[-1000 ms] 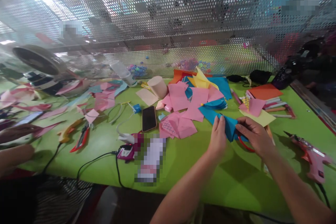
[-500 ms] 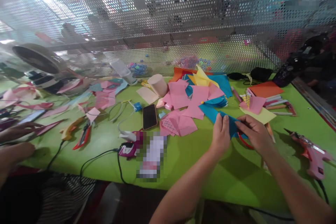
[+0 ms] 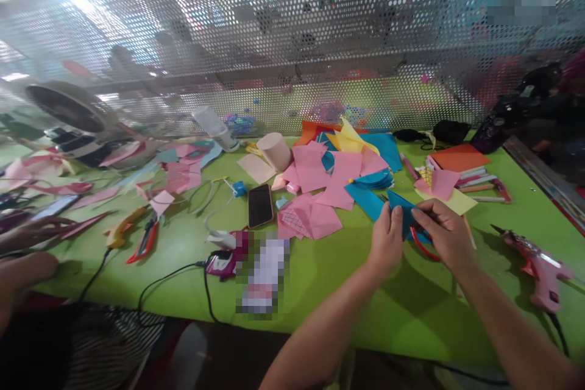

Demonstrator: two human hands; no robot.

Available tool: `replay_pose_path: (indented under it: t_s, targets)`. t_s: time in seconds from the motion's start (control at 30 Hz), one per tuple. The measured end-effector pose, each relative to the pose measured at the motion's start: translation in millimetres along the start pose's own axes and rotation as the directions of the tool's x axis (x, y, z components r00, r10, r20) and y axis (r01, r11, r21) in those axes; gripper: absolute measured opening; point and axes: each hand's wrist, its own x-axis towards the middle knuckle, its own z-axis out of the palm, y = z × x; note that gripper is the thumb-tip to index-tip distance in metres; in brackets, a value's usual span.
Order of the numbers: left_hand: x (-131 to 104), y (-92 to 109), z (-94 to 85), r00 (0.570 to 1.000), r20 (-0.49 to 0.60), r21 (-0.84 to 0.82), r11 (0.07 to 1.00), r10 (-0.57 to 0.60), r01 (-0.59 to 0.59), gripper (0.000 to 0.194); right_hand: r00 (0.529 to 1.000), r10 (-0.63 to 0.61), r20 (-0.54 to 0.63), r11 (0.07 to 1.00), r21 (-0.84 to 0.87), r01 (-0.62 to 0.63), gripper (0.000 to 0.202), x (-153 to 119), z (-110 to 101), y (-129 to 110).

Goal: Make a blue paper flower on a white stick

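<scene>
Head view: to the right of the dark phone (image 3: 260, 205) on the green bench (image 3: 320, 311), a folded blue sheet (image 3: 401, 202) is held up between both hands. The left hand (image 3: 386, 241) pinches its near part, thumb beside fingers; the right hand (image 3: 442, 228) pinches its right edge. The sheet looks light and thin, probably stiff enough to keep a crease yet easy to crumple, so a soft fingertip hold along the fold should suit it. A red loop (image 3: 424, 248), perhaps a scissor handle, hangs by the right hand and might snag the sheet. Between phone and hands, pink sheets (image 3: 322, 219) crowd the space. Well right of the phone lies a pink glue gun (image 3: 539, 271); just behind it stands a pale roll (image 3: 275, 152); left of it rests a red-handled tool (image 3: 147, 244).
</scene>
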Motion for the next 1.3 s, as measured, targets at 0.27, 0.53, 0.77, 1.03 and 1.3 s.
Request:
replay_pose_path:
  t_s: [0.27,0.53,0.77,1.03,1.3]
  targets:
    - [3,-1,-5.1,0.994,0.051,0.102,0.989,0.101,-0.105,0.044,0.998,-0.063,0.006,0.994,-0.087,0.063,0.032,-2,-2,0]
    - [0,10,-8.7,0.975,0.189,0.324,0.929,0.12,-0.178,0.04,0.988,-0.148,-0.05,0.973,-0.187,0.137,0.028,1,-7,-2]
    - [10,9,-16.0,0.959,0.26,0.323,0.926,0.113,-0.196,0.041,0.979,-0.185,-0.088,0.959,-0.232,0.16,0.027,3,-12,5]
    - [110,26,-55.9,0.978,0.056,0.842,0.518,0.201,-0.154,0.04,0.924,-0.22,-0.313,0.975,-0.026,0.223,0.024,21,-27,18]
    - [145,5,-56.2,0.985,0.135,0.957,0.244,0.107,-0.158,0.039,0.949,-0.198,-0.244,0.977,0.03,0.211,0.021,25,-32,23]
